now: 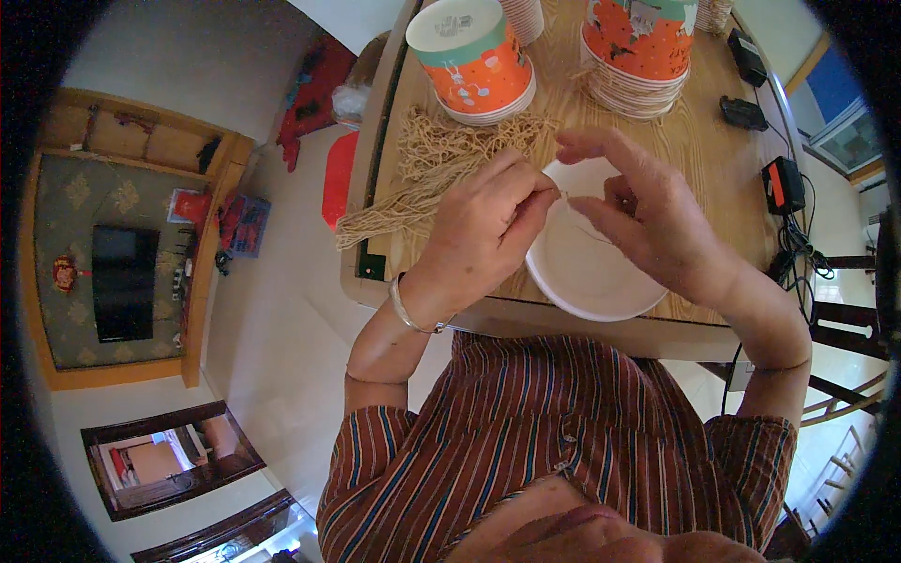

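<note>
Over a white round paper tub (601, 286), my left hand (493, 225) is closed in a pinch. A small pale end of string (563, 195) shows at its fingertips; the rest is hidden by the fingers. Close beside it on the right, my right hand (648, 206) has its thumb and forefinger apart, with the other fingers curled and nothing visible held. A thin dark line shows inside the tub, too fine to name. Beyond my left hand lies a loose bundle of beige twisted strings (404, 208), spreading over the table's left edge.
An upside-down orange and green paper tub (479, 80) stands at the table's far side. A stack of similar tubs (638, 66), with string around its lower rims, is farther right. Black adapters and cables (784, 188) lie along the right edge of the wooden table (563, 89).
</note>
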{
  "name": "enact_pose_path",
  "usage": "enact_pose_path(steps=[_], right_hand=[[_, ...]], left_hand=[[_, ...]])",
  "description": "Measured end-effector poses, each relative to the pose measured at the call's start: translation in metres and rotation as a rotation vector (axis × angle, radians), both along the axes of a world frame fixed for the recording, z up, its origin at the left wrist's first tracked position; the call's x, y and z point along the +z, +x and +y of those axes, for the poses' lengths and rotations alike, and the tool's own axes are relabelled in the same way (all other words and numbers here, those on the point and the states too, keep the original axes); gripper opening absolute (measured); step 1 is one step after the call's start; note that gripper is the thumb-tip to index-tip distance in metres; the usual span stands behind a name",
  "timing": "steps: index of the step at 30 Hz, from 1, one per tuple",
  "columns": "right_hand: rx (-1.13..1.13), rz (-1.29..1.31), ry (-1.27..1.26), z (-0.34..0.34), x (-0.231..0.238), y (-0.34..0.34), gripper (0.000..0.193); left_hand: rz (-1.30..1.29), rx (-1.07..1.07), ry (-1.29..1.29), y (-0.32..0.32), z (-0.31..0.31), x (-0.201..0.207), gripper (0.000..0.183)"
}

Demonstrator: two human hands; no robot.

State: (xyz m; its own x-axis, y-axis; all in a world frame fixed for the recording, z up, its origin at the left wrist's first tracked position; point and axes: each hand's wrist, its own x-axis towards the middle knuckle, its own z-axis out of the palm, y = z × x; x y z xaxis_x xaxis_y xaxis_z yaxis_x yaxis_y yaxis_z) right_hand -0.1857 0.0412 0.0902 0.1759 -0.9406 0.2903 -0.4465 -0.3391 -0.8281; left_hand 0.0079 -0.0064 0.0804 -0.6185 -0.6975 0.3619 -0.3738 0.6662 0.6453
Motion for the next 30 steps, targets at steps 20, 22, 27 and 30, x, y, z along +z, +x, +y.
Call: enact_pose_path(steps=[20,22,27,30], right_hand=[[0.044,0.279,-0.143,0.0,-0.032,-0.002,0.012],[0.047,0.267,-0.161,0.0,-0.031,-0.001,0.011],[0.065,0.133,-0.088,-0.001,-0.035,-0.001,0.009],[0.091,0.017,0.192,0.0,-0.025,0.0,0.009]], left_hand=[[0.022,-0.043,0.03,0.002,-0.003,-0.011,0.008],[0.028,-0.031,0.013,0.003,-0.004,-0.011,0.01],[0.06,-0.06,-0.028,0.003,-0.006,-0.016,0.008],[0.059,-0.065,-0.043,0.003,-0.007,-0.018,0.008]])
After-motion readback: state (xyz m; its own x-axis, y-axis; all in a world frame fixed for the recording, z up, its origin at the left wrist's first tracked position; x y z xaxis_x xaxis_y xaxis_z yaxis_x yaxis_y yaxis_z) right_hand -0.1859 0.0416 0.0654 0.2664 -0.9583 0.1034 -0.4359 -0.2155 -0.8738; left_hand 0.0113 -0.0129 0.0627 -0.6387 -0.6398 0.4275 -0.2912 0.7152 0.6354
